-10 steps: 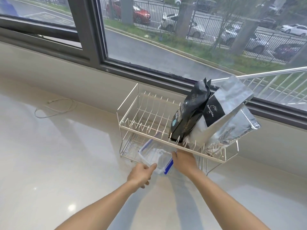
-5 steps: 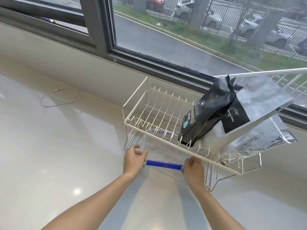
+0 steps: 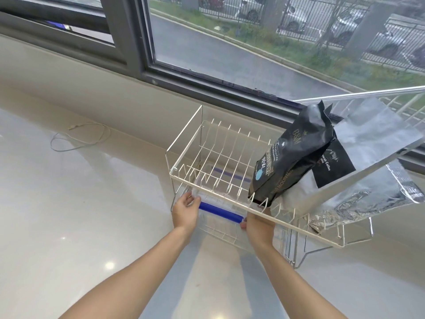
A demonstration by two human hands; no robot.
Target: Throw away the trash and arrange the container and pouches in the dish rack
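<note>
A cream wire dish rack [image 3: 296,229] with two tiers stands on the counter by the window. A clear plastic container with blue clips [image 3: 220,212] lies in its lower tier, mostly under the upper wires. My left hand [image 3: 185,211] grips the container's left front corner. At the right front corner my right hand [image 3: 259,227] holds it too. A black coffee pouch [image 3: 292,155] leans in the upper tier's right side. A silver pouch with a black label [image 3: 372,143] rests behind it, and a crinkled silver pouch [image 3: 372,199] lies under that.
A thin white cable [image 3: 80,139] is coiled on the pale counter [image 3: 69,226] to the left. The dark window frame [image 3: 133,42] and a sill run behind the rack. A metal rail [image 3: 358,96] crosses behind the pouches.
The container has turned from tilted at the rack's front to square inside the lower tier. My hands moved apart to its two front corners. The camera has come closer.
</note>
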